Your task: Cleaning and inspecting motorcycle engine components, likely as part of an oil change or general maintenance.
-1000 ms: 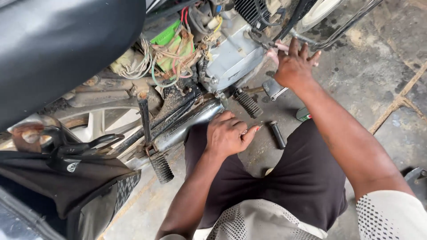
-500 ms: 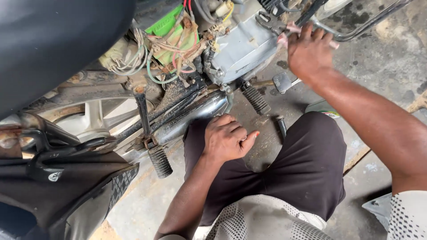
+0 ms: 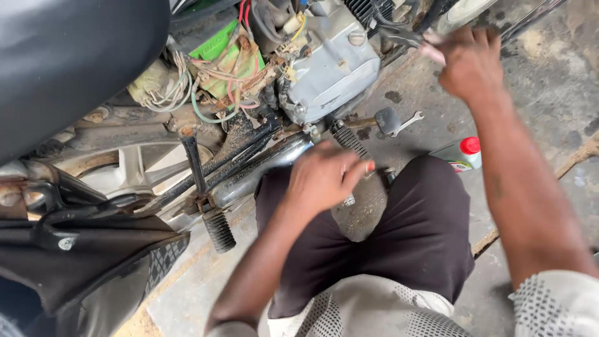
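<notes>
A motorcycle stands on its side of the concrete floor, with a grey engine cover [image 3: 331, 72] and a tangle of coloured wires [image 3: 218, 72] exposed under the black seat [image 3: 68, 62]. My left hand [image 3: 327, 178] is blurred, fingers curled, just above the chrome exhaust pipe [image 3: 262, 168] and beside a ribbed footpeg [image 3: 349, 140]; a small red-orange tip shows at its fingers. My right hand [image 3: 471, 62] reaches to a dark metal part [image 3: 399, 34] at the front of the engine; what it grips is hidden.
A small open-ended wrench [image 3: 409, 122] lies on the floor by a flat pedal [image 3: 387, 118]. A pale bottle with a red cap [image 3: 463, 153] lies beside my knee. A rubber-tipped lever [image 3: 218, 228], the rear wheel [image 3: 125, 168] and a black bag [image 3: 81, 249] sit at left.
My left hand has lifted off the exhaust pipe and is moving, blurred. My right hand stays at the engine front. The view has shifted, bringing the bottle and wrench into sight.
</notes>
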